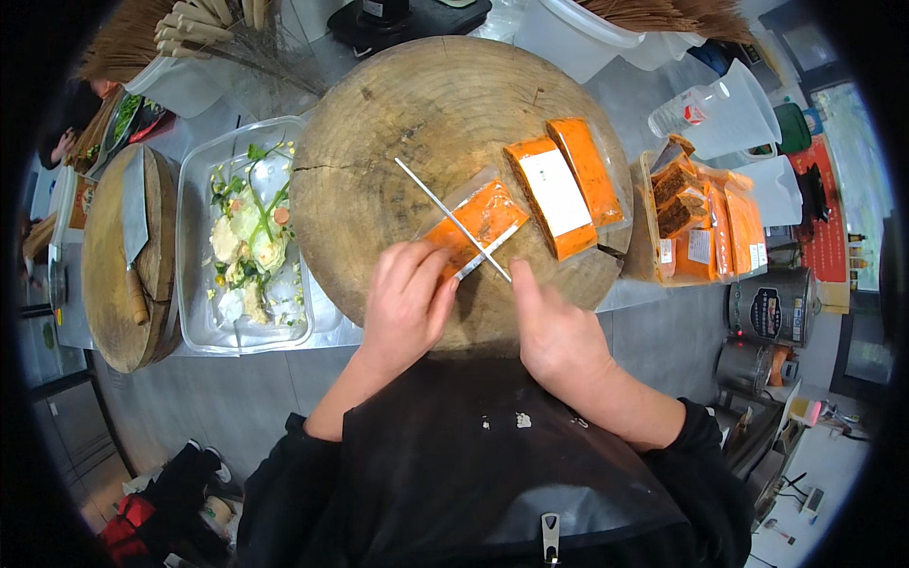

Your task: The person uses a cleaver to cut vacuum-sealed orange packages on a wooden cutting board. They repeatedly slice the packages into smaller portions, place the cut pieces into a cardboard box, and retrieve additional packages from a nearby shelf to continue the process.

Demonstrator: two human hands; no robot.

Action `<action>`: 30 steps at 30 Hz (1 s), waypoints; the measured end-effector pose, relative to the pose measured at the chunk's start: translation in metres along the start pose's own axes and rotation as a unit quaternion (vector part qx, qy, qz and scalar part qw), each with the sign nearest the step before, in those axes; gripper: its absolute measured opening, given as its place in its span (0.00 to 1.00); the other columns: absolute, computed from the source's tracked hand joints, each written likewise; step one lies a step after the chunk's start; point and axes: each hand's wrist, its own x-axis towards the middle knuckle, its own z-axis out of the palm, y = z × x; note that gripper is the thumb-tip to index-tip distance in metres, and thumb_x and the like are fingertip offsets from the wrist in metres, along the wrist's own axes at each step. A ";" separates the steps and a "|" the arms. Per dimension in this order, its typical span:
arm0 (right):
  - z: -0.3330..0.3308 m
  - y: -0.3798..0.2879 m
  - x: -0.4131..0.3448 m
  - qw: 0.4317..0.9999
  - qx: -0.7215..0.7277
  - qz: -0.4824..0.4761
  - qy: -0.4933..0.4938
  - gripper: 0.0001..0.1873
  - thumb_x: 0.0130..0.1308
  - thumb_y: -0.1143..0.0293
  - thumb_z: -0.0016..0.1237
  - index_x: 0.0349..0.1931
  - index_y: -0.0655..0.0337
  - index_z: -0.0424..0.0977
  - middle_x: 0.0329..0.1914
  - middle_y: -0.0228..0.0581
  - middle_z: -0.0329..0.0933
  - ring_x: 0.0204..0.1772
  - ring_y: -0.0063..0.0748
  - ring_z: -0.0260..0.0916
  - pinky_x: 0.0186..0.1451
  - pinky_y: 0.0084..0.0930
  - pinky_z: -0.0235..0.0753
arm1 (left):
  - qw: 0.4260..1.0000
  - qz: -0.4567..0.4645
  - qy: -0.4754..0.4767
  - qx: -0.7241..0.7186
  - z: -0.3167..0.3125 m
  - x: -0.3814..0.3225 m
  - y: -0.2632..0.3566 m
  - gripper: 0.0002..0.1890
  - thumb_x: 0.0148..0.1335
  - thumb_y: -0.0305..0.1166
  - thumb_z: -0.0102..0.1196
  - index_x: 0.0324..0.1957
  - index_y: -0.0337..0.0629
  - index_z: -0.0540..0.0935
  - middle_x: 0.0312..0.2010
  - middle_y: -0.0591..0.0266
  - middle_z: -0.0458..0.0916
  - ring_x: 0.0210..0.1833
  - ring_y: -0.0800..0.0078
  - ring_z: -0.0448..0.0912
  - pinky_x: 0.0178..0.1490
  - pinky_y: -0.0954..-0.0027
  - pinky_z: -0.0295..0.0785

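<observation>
On a thick round wooden chopping block, my left hand holds down the near end of an orange block in clear plastic film. A white strip runs along this packet's right side. My right hand, slightly blurred, is closed at the near end of a thin straight metal blade, seen edge-on. The blade crosses above the packet at a slant; contact between them cannot be told. Its handle is hidden by my hand. To the right lie two more orange packets, one with a white label, the other partly behind it.
A clear tub with vegetable scraps stands left. Beyond it, a cleaver lies on a smaller chopping block. At right, a plastic container holds several orange packets, near a plastic bottle. Another person's hand shows far left.
</observation>
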 end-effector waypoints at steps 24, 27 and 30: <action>-0.029 -0.009 0.038 0.984 0.033 0.063 -0.161 0.34 0.57 0.77 0.44 0.65 0.70 0.51 0.28 0.57 0.76 0.28 0.57 0.77 0.30 0.48 0.77 | 0.995 -0.088 0.000 -0.044 0.026 0.016 -0.015 0.19 0.51 0.25 0.61 0.46 0.31 0.75 0.48 0.47 0.74 0.50 0.51 0.72 0.53 0.57 0.70; -0.018 -0.006 0.040 0.988 0.044 0.050 -0.136 0.34 0.57 0.77 0.44 0.65 0.71 0.50 0.28 0.56 0.76 0.28 0.57 0.77 0.30 0.47 0.76 | 0.994 -0.088 -0.003 -0.058 0.028 0.014 -0.015 0.19 0.52 0.25 0.61 0.47 0.30 0.75 0.48 0.47 0.74 0.50 0.51 0.72 0.52 0.57 0.70; -0.005 -0.004 0.044 0.994 0.053 0.034 -0.094 0.33 0.57 0.78 0.44 0.64 0.72 0.51 0.27 0.55 0.76 0.29 0.57 0.77 0.29 0.47 0.76 | 0.995 -0.079 -0.003 -0.057 0.028 0.014 -0.015 0.18 0.52 0.25 0.60 0.46 0.30 0.75 0.48 0.46 0.74 0.49 0.51 0.73 0.53 0.57 0.71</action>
